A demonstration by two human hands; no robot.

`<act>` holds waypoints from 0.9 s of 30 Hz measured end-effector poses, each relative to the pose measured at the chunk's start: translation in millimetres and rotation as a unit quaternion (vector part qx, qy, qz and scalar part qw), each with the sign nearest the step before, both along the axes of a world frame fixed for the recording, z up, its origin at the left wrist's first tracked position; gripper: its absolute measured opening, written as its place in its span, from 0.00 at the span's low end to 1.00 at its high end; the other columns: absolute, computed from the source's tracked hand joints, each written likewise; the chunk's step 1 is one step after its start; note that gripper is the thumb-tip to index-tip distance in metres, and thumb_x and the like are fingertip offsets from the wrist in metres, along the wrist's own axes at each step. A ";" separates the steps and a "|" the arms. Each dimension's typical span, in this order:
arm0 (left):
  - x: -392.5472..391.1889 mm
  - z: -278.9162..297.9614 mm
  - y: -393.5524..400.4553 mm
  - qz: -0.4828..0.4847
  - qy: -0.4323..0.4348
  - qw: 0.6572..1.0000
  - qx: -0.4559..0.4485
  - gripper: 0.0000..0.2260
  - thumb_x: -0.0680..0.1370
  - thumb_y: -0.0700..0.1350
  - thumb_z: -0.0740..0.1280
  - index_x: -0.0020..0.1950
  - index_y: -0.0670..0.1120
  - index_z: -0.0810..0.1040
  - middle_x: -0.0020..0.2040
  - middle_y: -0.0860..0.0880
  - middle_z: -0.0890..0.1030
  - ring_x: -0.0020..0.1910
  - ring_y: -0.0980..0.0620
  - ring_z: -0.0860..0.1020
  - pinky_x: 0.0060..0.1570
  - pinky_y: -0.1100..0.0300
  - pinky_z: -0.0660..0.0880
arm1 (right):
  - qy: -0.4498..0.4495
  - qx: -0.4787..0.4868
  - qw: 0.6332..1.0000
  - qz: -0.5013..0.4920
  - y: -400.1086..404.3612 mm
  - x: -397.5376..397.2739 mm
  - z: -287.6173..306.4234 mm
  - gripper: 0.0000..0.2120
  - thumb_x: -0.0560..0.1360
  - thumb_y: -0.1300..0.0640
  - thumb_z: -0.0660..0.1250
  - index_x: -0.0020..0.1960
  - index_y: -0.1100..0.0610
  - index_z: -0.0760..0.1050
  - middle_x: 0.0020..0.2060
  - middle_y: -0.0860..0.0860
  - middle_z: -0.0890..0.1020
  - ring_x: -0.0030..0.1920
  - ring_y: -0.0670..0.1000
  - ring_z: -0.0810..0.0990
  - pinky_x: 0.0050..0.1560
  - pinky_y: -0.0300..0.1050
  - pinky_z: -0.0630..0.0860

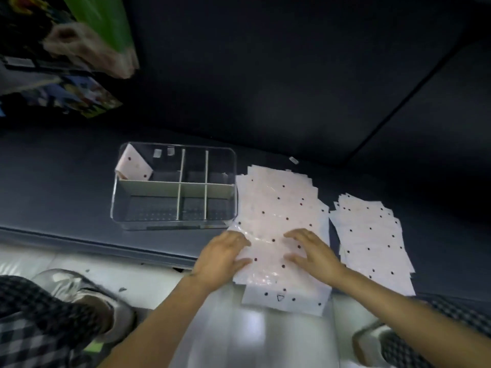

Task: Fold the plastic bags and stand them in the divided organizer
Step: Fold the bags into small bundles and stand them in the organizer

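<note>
A dark grey padded surface (79,187) stretches ahead of both hands and beneath everything they work on. Directly under the hands lies a tall stack of pale pink plastic bags with black dots (279,208), its near end hanging over the surface's front edge. Just beyond the right hand's outer side sits a second, flatter pile of the same dotted pink bags (372,235). Ahead of the left hand, touching the stack's edge, stands a clear rectangular plastic organizer with white dividers (175,185); one small folded pink bag (134,166) leans tilted in its far-left compartment. The left hand (223,258) and right hand (313,252) both rest spread and flat on the top bag, fingers extended, clasping nothing.
</note>
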State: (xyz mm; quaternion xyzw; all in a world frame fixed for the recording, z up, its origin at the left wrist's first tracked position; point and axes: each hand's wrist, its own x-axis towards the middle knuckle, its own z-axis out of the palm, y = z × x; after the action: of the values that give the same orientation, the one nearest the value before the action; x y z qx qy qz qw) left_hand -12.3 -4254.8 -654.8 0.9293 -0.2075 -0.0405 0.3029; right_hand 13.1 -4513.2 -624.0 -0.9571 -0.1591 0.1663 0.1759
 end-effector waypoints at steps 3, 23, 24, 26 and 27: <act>-16.4 -20.8 -25.8 -0.098 0.075 0.987 0.101 0.32 0.75 0.59 0.65 0.76 0.53 0.58 0.78 0.54 0.53 0.76 0.54 0.49 0.74 0.59 0.44 | 0.022 -0.051 0.998 0.023 -45.7 -43.0 -24.9 0.36 0.70 0.38 0.68 0.73 0.48 0.59 0.71 0.44 0.61 0.71 0.45 0.60 0.69 0.35 0.55; -30.2 -13.8 -54.2 -0.074 -0.083 0.985 0.135 0.16 0.51 0.49 0.84 0.30 0.54 0.79 0.47 0.57 0.84 0.47 0.55 0.83 0.42 0.61 0.79 | -0.060 0.003 0.997 0.044 -94.7 -58.2 -58.0 0.15 0.73 0.58 0.70 0.59 0.57 0.75 0.70 0.45 0.69 0.69 0.44 0.68 0.66 0.36 0.66; -29.4 -13.9 -55.2 -0.068 -0.084 0.986 0.128 0.16 0.52 0.47 0.84 0.28 0.53 0.78 0.47 0.57 0.84 0.47 0.54 0.83 0.42 0.61 0.79 | -0.094 0.013 0.995 0.040 -92.8 -59.4 -58.0 0.12 0.72 0.62 0.71 0.55 0.59 0.78 0.67 0.47 0.73 0.66 0.47 0.73 0.62 0.38 0.72; -26.5 -18.0 -53.1 -0.069 -0.070 0.989 0.112 0.13 0.57 0.44 0.83 0.29 0.50 0.78 0.49 0.55 0.84 0.49 0.52 0.83 0.45 0.60 0.79 | -0.147 0.038 0.988 0.032 -88.5 -61.2 -56.1 0.07 0.67 0.65 0.75 0.44 0.60 0.81 0.59 0.51 0.80 0.58 0.51 0.80 0.51 0.43 0.80; -24.5 -18.4 -51.5 -0.074 -0.054 0.991 0.096 0.10 0.61 0.43 0.80 0.32 0.48 0.80 0.52 0.53 0.84 0.52 0.51 0.82 0.49 0.60 0.78 | -0.161 0.048 0.985 0.029 -87.2 -61.8 -55.7 0.06 0.66 0.65 0.77 0.41 0.60 0.81 0.56 0.51 0.82 0.56 0.52 0.81 0.49 0.46 0.81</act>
State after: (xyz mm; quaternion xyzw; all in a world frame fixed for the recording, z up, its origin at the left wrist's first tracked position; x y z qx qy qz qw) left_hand -36.8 -4306.4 -673.2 0.9370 -0.2871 -0.0321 0.1965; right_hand -48.7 -4600.4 -679.8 -0.9569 -0.2209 0.0070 0.1886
